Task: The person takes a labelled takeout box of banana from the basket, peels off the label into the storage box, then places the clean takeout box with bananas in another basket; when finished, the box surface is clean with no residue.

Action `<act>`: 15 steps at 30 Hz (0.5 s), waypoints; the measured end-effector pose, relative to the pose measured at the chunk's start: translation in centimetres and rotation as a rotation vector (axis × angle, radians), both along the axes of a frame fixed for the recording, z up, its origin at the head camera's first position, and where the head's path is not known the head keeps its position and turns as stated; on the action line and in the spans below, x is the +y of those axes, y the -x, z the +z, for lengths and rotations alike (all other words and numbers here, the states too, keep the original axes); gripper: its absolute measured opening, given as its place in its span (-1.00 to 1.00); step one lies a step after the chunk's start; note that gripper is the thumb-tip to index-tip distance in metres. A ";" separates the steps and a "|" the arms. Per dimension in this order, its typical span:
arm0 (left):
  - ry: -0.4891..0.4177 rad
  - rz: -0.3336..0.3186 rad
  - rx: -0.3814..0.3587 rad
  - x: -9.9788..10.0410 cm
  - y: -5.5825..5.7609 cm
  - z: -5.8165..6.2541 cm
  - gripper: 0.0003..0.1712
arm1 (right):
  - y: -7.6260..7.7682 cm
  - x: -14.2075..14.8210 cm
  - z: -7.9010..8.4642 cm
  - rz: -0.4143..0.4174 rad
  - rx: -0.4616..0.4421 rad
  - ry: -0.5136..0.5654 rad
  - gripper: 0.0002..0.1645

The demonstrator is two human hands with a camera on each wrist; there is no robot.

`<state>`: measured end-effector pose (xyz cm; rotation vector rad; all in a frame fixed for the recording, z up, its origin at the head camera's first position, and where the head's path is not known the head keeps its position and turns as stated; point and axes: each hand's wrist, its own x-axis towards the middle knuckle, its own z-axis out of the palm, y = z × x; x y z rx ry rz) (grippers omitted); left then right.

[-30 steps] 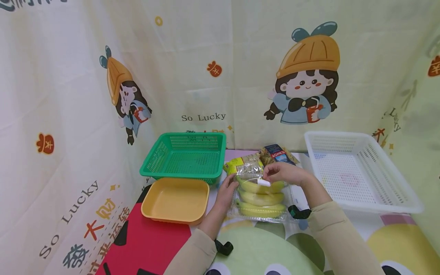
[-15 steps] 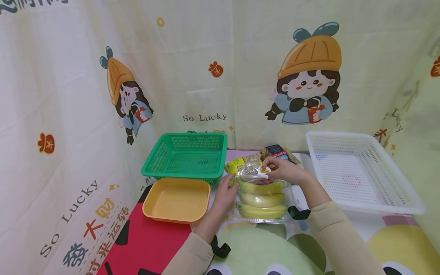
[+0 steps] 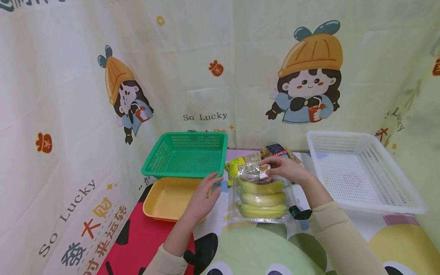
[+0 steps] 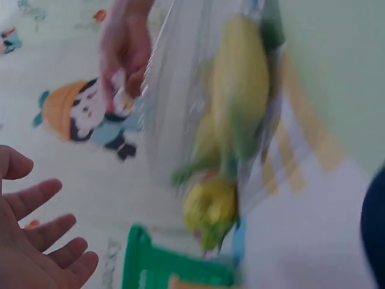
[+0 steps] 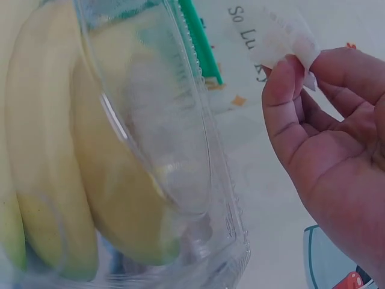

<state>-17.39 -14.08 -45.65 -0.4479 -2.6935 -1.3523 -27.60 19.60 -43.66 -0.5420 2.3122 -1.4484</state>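
Note:
A clear plastic box of bananas (image 3: 262, 199) lies on the table, its lid down over several yellow bananas. Above the box's far edge, my right hand (image 3: 288, 169) pinches a white sticker (image 3: 264, 171) with a banana picture on it. Up close in the right wrist view, thumb and finger hold the curled white label (image 5: 283, 37) by its edge. My left hand (image 3: 203, 198) is in the air left of the box, near the yellow tray, fingers spread and holding nothing. The left wrist view, blurred, has that same palm (image 4: 36, 241) apart from the box.
A green basket (image 3: 151, 165) stands at the back left, with a yellow tray (image 3: 151, 214) in front of it. Behind the box lie a yellow-and-clear food bag (image 3: 240, 164) and an Agnesi pasta bag (image 3: 275, 150). On the right is a white basket (image 3: 381, 172).
My left hand has let go of the box's left side and moved left toward the yellow tray. The sticker in my right hand has turned, its banana picture now facing the head camera.

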 end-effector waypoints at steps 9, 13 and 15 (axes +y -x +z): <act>-0.094 0.328 0.062 -10.4 -0.7 1.8 -0.62 | -0.1 0.1 0.3 -0.003 0.023 -0.039 -0.47; -0.146 0.547 -0.003 -14.4 -1.4 1.9 -0.56 | -0.2 0.2 0.3 0.004 0.023 -0.036 -0.38; -0.182 0.642 -0.039 -16.1 -1.5 1.5 -0.51 | -0.2 0.2 0.2 0.019 0.010 -0.014 -0.34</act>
